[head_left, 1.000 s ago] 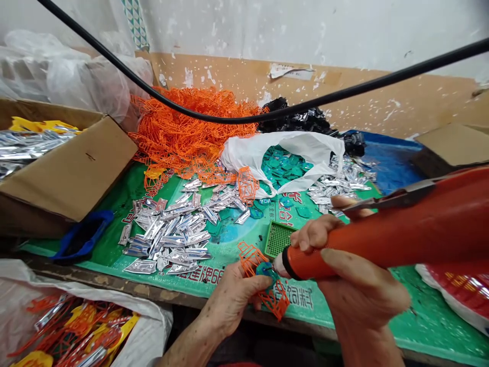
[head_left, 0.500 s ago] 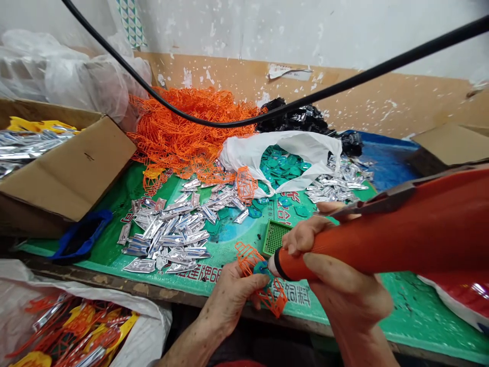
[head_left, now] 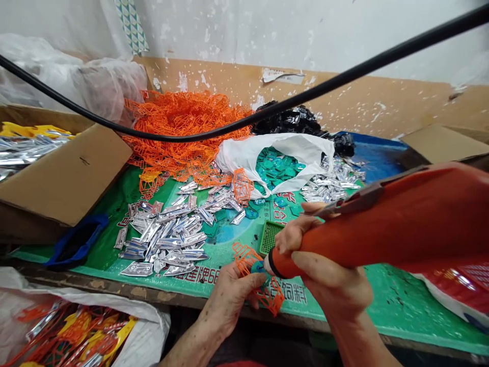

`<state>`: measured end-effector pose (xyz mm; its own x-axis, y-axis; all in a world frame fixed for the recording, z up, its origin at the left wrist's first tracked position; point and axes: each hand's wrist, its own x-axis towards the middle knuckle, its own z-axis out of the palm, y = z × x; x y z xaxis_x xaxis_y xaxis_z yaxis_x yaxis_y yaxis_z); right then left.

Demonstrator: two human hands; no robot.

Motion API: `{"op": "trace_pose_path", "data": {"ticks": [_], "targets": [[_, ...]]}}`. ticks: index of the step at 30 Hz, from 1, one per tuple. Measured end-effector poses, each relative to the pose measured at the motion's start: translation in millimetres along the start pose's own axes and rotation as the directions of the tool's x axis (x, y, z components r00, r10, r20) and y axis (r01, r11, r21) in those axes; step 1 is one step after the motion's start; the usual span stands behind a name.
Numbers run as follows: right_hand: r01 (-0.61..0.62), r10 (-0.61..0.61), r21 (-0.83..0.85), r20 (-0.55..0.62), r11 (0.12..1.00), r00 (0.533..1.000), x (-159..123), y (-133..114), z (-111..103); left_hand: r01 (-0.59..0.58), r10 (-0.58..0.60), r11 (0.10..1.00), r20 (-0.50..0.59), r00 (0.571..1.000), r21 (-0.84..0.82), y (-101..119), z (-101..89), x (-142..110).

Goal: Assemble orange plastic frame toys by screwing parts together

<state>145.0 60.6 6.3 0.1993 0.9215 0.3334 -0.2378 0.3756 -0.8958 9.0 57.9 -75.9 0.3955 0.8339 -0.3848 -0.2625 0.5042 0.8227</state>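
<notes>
Well, near the front edge of the tabletop, a left hand (head_left: 233, 300) with fingers curled shut around an orange plastic lattice frame (head_left: 275, 298) and a small teal piece (head_left: 260, 267). Frame's long axis slanting from upper left to lower right across those fingers, with the teal piece inside it, just past the fingertips. A right hand (head_left: 328, 275) clenched round the fat barrel of an orange handheld tool (head_left: 382, 229), one finger extended along the top beside a dark metal strip (head_left: 355, 200), exact kind unclear. Tool's long axis running down from the right edge toward the teal piece, its pale tip behind a black collar, either touching the piece or just beside it; too hidden to tell. Left hand closest to the frame, right hand closest to the tool tip.

Farther back along the tabletop, a heap of orange lattice frames (head_left: 179, 132) and a white plastic bag (head_left: 244, 160) full of teal pieces. Toward the middle, a spread of silver stamped pieces (head_left: 164, 239). Just above the hands, a green perforated square (head_left: 269, 237). Over the left edge, a cardboard box (head_left: 64, 178); below the front left corner, a white sack (head_left: 76, 306) of mixed orange, yellow and silver pieces.
</notes>
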Motion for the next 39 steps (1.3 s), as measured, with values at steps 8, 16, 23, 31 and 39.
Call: {"op": "trace_pose_path", "data": {"ticks": [8, 16, 23, 31, 39], "targets": [[0.208, -0.212, -0.048, -0.335, 0.977, 0.918, 54.0, 12.0, -19.8, 0.025, -0.031, 0.997, -0.089, 0.996, -0.067, 4.0, 1.8, -0.4], [0.19, -0.238, -0.173, -0.318, 0.966, 0.918, 77.2, 49.8, -26.1, 0.02, -0.021, 0.997, -0.016, 1.0, -0.068, 3.0, -1.4, 0.3], [0.172, -0.225, -0.173, -0.358, 0.97, 0.906, 82.5, 57.0, -29.6, 0.028, -0.029, 0.998, -0.028, 0.999, -0.054, 2.1, -1.1, 1.4], [0.17, -0.224, -0.18, -0.346, 0.969, 0.911, 82.4, 61.8, -30.3, 0.061, -0.064, 0.997, -0.058, 0.996, -0.057, 4.0, -1.5, 0.3], [0.167, -0.232, -0.213, -0.333, 0.963, 0.914, 82.0, 67.4, -33.9, 0.073, -0.08, 0.993, -0.07, 0.994, -0.092, 2.8, -4.1, 3.8]]}}
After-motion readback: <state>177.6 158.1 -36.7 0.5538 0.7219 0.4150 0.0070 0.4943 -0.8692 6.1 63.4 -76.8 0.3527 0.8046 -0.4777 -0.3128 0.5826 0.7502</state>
